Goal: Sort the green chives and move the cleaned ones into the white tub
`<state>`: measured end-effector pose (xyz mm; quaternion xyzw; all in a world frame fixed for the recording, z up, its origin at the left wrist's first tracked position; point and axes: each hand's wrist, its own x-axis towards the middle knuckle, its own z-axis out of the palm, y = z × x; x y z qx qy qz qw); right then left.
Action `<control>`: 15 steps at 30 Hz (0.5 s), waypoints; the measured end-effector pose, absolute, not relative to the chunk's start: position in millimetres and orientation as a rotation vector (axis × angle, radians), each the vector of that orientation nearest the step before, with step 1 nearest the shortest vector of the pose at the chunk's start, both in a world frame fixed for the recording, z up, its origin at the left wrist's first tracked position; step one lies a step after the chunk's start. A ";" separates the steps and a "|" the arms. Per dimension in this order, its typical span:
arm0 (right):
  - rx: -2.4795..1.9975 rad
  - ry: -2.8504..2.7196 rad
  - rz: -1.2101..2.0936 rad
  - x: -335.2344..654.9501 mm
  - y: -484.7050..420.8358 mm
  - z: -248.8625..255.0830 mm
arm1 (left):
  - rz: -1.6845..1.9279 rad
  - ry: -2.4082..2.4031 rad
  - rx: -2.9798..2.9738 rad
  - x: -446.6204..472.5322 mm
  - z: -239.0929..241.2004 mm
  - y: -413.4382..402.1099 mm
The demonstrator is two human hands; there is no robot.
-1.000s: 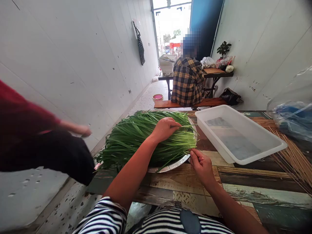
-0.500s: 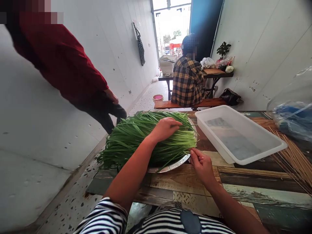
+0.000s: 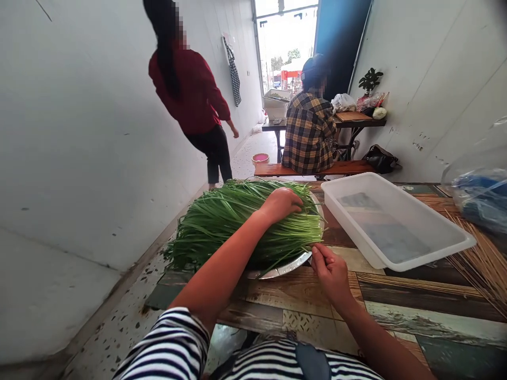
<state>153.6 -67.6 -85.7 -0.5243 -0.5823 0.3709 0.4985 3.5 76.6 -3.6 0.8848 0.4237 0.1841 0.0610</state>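
A thick heap of long green garlic chives (image 3: 222, 216) lies on a round metal tray (image 3: 291, 267), leaves to the left and pale stem ends to the right. My left hand (image 3: 281, 205) rests over the stems, its fingers curled down onto some of the chives; the fingertips are partly hidden among them. Just beyond the tray's near right rim, my right hand (image 3: 330, 269) is closed in a pinch beside the stem ends. What sits between its thumb and forefinger is too small to make out.
A white plastic bin (image 3: 390, 224) stands right of the tray, with thin wooden sticks (image 3: 479, 258) and a clear plastic bag (image 3: 479, 190) farther right. Ahead, a person in plaid (image 3: 309, 132) sits on a bench (image 3: 269, 170). Someone in red (image 3: 194, 95) walks along the left wall.
My left hand has shifted slightly, its fingers now curled lower into the stems. My right hand keeps its pinch. The person in red has moved away, farther into the room.
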 end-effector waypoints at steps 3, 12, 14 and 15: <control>-1.258 -1.400 0.916 153.0 -67.8 -83.9 | 0.586 1.277 2.702 5.7 -3.0 73.0; -1.270 -1.403 0.922 153.3 -67.8 -82.6 | 0.550 1.266 2.728 5.5 -2.7 69.7; -1.271 -1.403 0.927 153.2 -67.8 -82.5 | 0.564 1.261 2.721 5.9 -3.2 70.1; -1.269 -1.406 0.923 153.2 -67.8 -82.4 | 0.593 1.264 2.710 6.1 -2.8 69.6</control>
